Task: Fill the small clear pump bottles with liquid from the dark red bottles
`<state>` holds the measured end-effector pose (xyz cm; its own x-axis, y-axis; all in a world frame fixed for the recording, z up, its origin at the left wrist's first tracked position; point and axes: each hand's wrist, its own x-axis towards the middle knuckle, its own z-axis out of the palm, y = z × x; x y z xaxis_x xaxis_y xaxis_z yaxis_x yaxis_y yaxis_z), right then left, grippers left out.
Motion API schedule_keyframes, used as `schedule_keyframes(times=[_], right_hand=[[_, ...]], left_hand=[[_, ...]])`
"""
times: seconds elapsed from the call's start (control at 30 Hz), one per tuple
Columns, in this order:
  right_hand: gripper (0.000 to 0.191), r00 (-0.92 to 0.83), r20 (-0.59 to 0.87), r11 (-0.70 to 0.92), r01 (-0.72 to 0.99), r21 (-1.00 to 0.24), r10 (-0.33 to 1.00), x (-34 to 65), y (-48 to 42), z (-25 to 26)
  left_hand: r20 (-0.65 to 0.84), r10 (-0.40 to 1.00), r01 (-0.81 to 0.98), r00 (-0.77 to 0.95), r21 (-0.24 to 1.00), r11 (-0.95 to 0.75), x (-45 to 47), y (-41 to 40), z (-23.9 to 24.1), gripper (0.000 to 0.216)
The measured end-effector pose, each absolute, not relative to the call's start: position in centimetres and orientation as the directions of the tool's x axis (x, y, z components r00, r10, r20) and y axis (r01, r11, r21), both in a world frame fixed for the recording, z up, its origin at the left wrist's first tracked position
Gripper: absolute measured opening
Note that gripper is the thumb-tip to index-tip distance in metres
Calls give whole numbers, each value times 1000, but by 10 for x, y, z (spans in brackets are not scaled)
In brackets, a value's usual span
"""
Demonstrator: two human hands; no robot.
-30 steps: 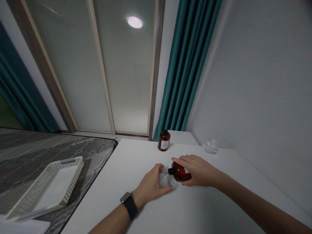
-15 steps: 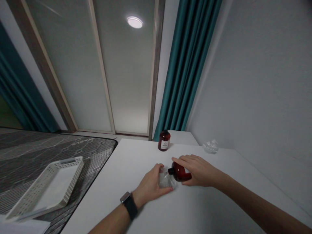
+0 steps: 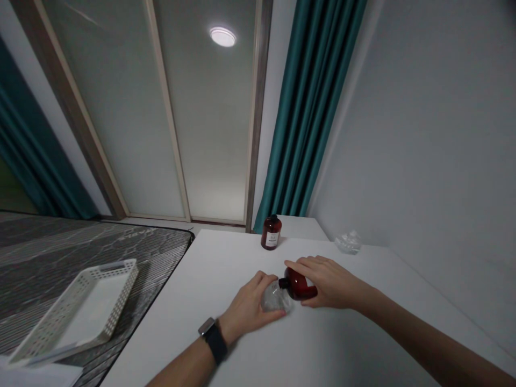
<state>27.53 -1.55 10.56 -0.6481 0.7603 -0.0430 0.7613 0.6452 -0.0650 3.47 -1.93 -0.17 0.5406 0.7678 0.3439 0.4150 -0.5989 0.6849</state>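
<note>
My right hand (image 3: pixel 328 282) is wrapped round a dark red-brown bottle (image 3: pixel 300 285), tilted onto its side with its black neck toward the left. Just under that neck is a clear glass bowl (image 3: pixel 275 299), its edge close to the bottle's mouth. My left hand (image 3: pixel 252 301), with a dark watch on the wrist, grips the bowl from the left between thumb and fingers. Whether any liquid is flowing I cannot make out. A second red-brown bottle (image 3: pixel 271 232) with a white label and black top stands upright farther back on the white table (image 3: pixel 217 258).
A clear glass lid-like piece (image 3: pixel 349 243) lies at the back right, near the wall. On the grey striped surface to the left sits a white perforated basket (image 3: pixel 80 306). A teal curtain (image 3: pixel 310 118) hangs behind the table.
The fingers of my left hand have shifted slightly to the right over the bowl's rim. The bottle in my right hand has hardly moved.
</note>
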Motion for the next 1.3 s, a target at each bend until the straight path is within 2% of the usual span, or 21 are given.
schedule_keyframes(times=[1.3], right_hand=[[80,-652,-33,648,758,-76,758,276,-14,103]], left_hand=[[368,747,408,554,662,-629,34,-17,-5,58]])
